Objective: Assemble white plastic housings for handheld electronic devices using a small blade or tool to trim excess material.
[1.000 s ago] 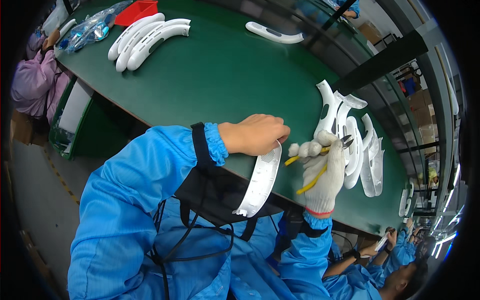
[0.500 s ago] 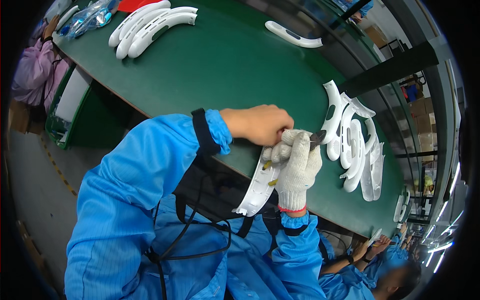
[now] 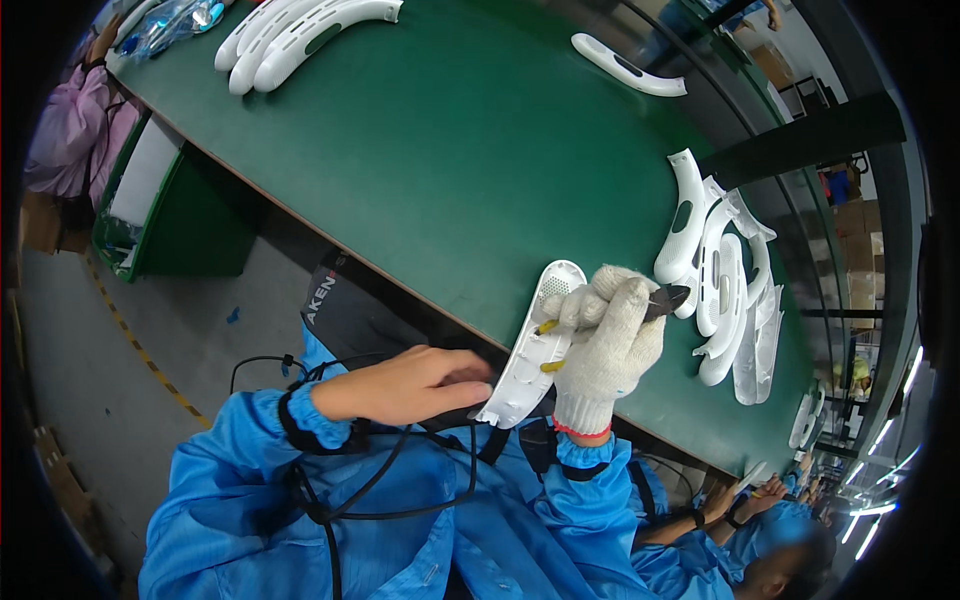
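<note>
white curved plastic shell is now held at the near edge of the green table, lower and further from the body than half a second ago, when both hands were bunched together over it. the bare left hand is now drawn back to the shell's lower end, where it is pinched between fingers and thumb; the gloved right hand is closed round yellow-handled cutters and is pressed against the shell's upper half. the trimming appears to be carried on along a new part of the piece. a heap of like white shells is seen just right of the glove, more shells at the far left corner, one single piece far off. other workers in blue sleeves are seated along the table at lower right
</note>
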